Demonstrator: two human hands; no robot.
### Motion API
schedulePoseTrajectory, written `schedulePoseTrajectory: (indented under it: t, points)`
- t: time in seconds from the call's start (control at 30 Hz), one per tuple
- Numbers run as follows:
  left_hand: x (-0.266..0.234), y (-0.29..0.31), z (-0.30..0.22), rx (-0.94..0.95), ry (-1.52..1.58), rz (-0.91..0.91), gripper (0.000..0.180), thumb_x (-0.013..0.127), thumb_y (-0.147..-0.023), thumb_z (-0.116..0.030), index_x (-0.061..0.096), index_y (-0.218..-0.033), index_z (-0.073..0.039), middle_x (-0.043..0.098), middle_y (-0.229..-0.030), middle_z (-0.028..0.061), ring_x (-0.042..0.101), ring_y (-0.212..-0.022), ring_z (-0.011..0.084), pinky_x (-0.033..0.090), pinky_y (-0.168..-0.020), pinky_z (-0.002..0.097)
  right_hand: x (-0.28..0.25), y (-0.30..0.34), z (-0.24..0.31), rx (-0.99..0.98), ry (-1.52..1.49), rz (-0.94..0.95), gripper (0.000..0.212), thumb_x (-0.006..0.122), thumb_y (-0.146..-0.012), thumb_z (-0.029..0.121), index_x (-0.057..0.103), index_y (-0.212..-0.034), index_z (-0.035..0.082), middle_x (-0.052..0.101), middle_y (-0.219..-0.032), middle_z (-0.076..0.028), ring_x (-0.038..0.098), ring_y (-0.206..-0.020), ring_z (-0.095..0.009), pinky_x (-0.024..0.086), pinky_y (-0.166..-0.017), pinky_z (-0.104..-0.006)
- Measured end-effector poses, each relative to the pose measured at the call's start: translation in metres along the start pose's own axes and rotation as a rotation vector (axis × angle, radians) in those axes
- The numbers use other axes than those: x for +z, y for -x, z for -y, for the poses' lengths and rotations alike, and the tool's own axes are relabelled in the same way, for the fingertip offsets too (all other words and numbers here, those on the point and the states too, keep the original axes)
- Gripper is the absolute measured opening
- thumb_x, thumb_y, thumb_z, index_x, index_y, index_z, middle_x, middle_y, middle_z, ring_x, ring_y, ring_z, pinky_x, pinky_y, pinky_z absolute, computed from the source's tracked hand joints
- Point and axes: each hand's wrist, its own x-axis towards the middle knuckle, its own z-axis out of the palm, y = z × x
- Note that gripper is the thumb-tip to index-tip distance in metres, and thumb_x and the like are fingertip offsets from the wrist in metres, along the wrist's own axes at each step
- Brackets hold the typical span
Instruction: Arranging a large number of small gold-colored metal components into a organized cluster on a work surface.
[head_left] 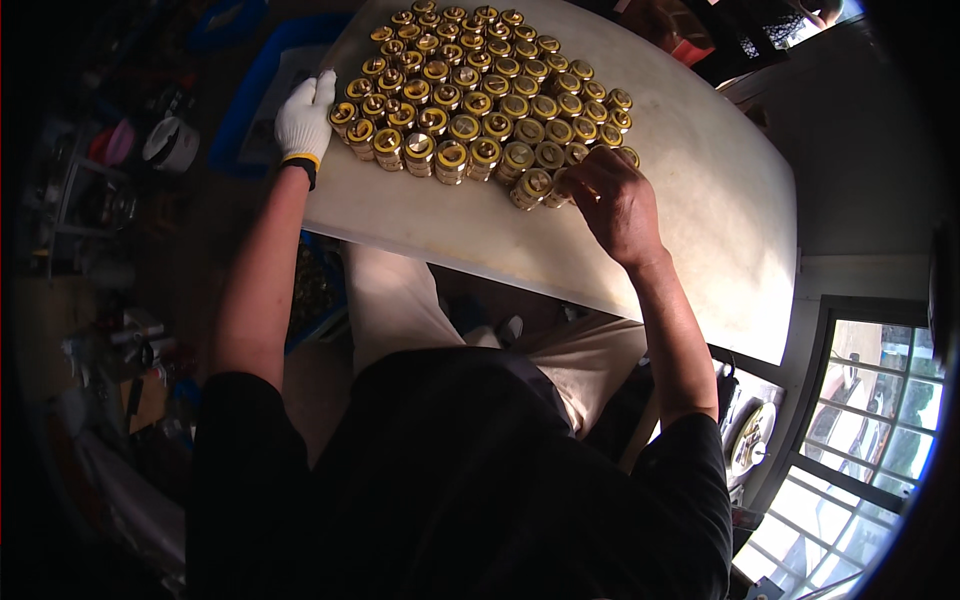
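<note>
A dense group of short brass-coloured cylinders (465, 128) with yellow-rimmed tops stands upright on a pale tabletop (700, 200). My left hand (305, 117), in a white knitted glove with a yellow and black cuff, rests at the table's left edge beside the group. Its fingers are stretched out and hold nothing. Bare, my right hand (612, 200) reaches over the near right corner of the group, fingers bent and drawn together. What they grip is hidden under them. Just left of those fingertips stands a front brass cylinder (531, 188).
A blue tray (240, 125) lies beyond the table's left edge, with a white bucket (171, 145) further left. Below the table's near edge are my legs and another blue container (325, 325). A barred window (860, 430) is at the lower right.
</note>
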Motion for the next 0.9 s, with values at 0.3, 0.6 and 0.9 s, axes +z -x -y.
schedulePoseTrajectory:
  t: [0.3,0.6,0.9]
  points:
    - [0.002,0.0,0.001,-0.029,-0.008,-0.005,0.059,0.053,-0.105,-0.064,0.074,-0.102,-0.008,0.072,-0.099,0.0229,0.067,-0.097,0.0464,0.051,-0.084,0.0495,-0.034,-0.018,-0.051,0.294,0.029,-0.131,0.007,0.077,-0.092,0.013,0.079,-0.095,0.007,0.076,-0.097,-0.009,0.073,-0.086,-0.029,0.059,-0.079,-0.0427]
    - [0.005,-0.005,0.011,0.0,-0.009,-0.002,0.06,0.053,-0.105,-0.064,0.075,-0.11,-0.008,0.073,-0.107,0.0235,0.067,-0.102,0.0474,0.052,-0.086,0.0494,-0.024,-0.025,-0.087,0.309,0.061,-0.167,0.008,0.075,-0.093,0.014,0.081,-0.095,0.009,0.078,-0.097,-0.01,0.076,-0.09,-0.03,0.059,-0.081,-0.0425]
    - [0.005,-0.002,0.008,-0.019,-0.002,-0.02,0.06,0.053,-0.105,-0.065,0.074,-0.107,-0.009,0.073,-0.103,0.0224,0.067,-0.099,0.0457,0.052,-0.085,0.0474,-0.006,-0.055,-0.13,0.301,0.098,0.017,0.016,0.078,-0.089,0.024,0.078,-0.094,0.008,0.077,-0.094,-0.013,0.076,-0.088,-0.035,0.059,-0.08,-0.0452]
